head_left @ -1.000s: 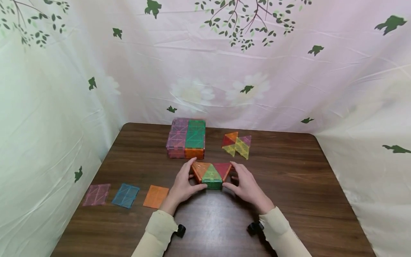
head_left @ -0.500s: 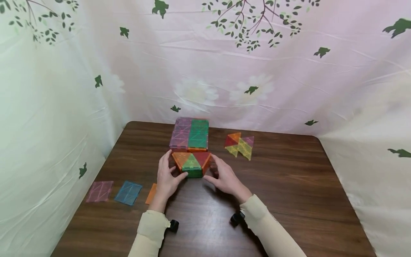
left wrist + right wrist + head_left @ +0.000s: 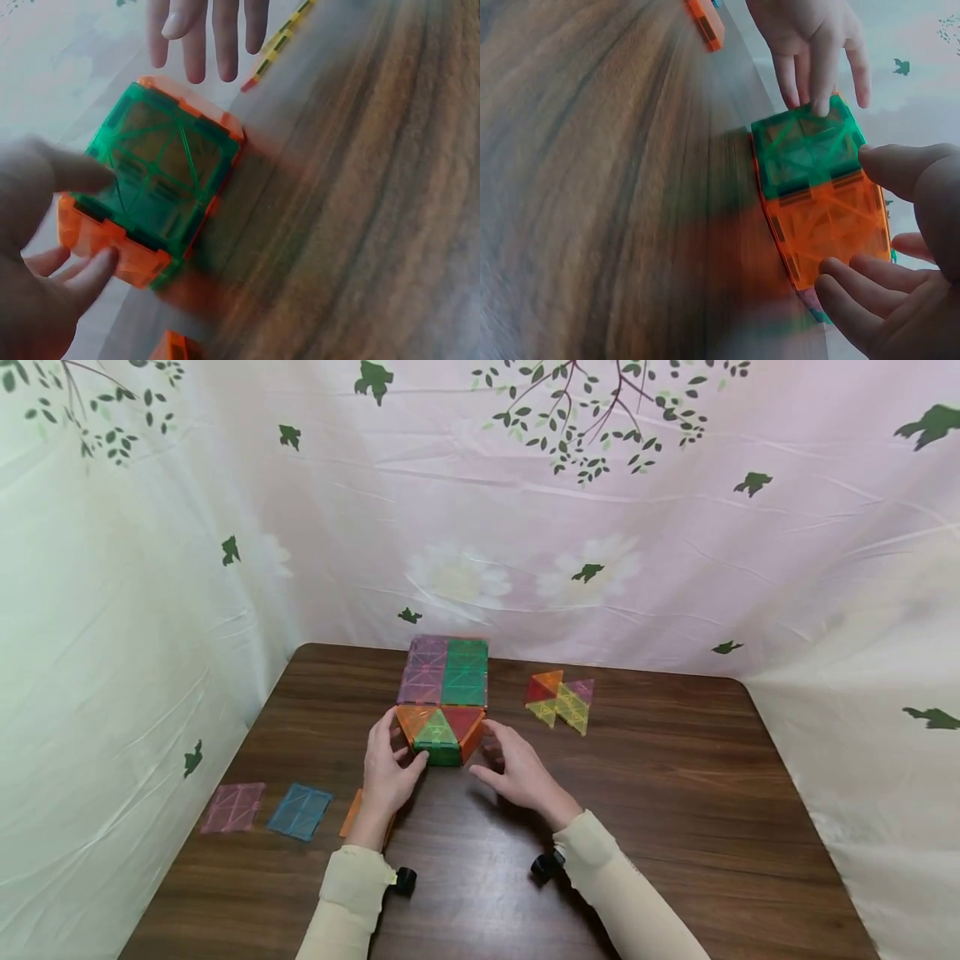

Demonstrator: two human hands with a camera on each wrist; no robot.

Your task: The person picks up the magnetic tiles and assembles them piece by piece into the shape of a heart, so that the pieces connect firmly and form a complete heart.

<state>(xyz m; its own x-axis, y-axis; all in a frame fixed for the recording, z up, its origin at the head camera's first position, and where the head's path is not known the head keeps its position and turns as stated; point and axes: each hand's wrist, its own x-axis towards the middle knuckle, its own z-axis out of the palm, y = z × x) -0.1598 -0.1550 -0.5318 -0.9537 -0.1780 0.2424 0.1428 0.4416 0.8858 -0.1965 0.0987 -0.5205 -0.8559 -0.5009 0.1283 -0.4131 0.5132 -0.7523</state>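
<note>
A trapezoid box of magnetic tiles (image 3: 437,727), with orange, light green and red triangles on top and green and orange squares as walls, stands against the front of a larger box of magnetic tiles (image 3: 442,670). My left hand (image 3: 386,777) holds the trapezoid box at its left end, thumb on the green front wall (image 3: 154,161) and fingers at the orange side. By the right side is my right hand (image 3: 525,774), its fingers extended near the orange wall (image 3: 829,221) and its thumb a little away from the front corner. The larger box has a purple and green top.
Flat triangle tiles (image 3: 561,700) in orange, red, yellow and purple lie at the back right. On the left lie a pink square tile (image 3: 234,807), a blue one (image 3: 300,811) and an orange one (image 3: 351,814) partly under the left wrist. A printed cloth (image 3: 480,527) hangs behind the table.
Both hands have moved the trapezoid box away from me and leftward, up against the larger box. The right hand's thumb and fingers have loosened from it.
</note>
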